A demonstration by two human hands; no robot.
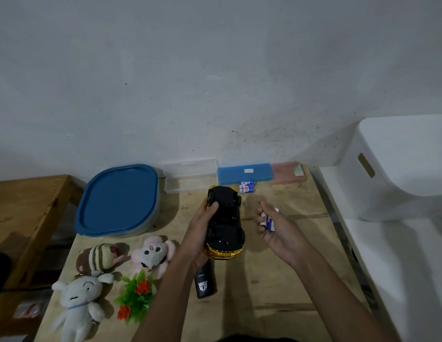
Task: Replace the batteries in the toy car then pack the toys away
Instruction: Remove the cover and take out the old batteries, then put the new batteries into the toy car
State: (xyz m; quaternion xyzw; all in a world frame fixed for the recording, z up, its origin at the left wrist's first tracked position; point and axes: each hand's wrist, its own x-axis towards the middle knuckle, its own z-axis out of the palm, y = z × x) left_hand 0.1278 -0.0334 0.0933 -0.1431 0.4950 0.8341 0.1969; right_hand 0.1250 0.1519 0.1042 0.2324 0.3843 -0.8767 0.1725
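A yellow toy car is turned upside down, its black underside facing up, above the middle of the wooden table. My left hand grips the car along its left side. To the right of the car, my right hand holds a few blue-and-white batteries in its curled fingers. A pack of batteries lies near the back of the table. Under the car's front end a black remote lies on the table.
A grey tub with a blue lid stands at the back left. A clear case, a blue case and a pink case line the wall. Three plush toys and a plastic plant lie front left. A white bin stands right.
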